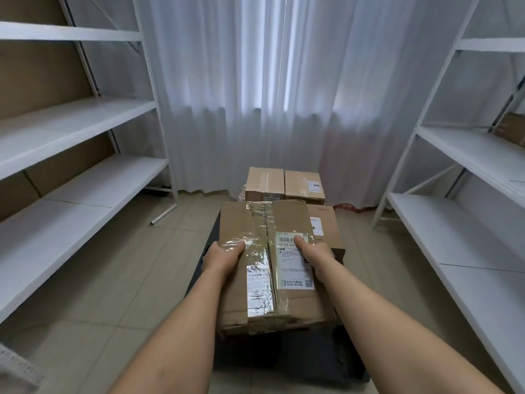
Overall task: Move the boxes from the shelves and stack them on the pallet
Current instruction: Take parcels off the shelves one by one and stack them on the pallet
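I hold a taped brown cardboard box (pixel 267 302) with a white shipping label in front of me. My left hand (pixel 223 255) grips its left side, thumb lying on the shiny tape on top. My right hand (pixel 315 257) grips the right side, thumb on the label. Below and beyond the box lies a dark pallet (pixel 312 362). Several cardboard boxes stand on the pallet's far part: two side by side at the back (pixel 284 183) and one (pixel 326 228) partly hidden behind the held box.
White metal shelving runs along the left (pixel 71 155) and the right (pixel 468 155). One brown box (pixel 510 127) sits on a right-hand shelf. White curtains (pixel 270 95) hang at the far end. A metal tube (pixel 163 214) lies on the tiled floor.
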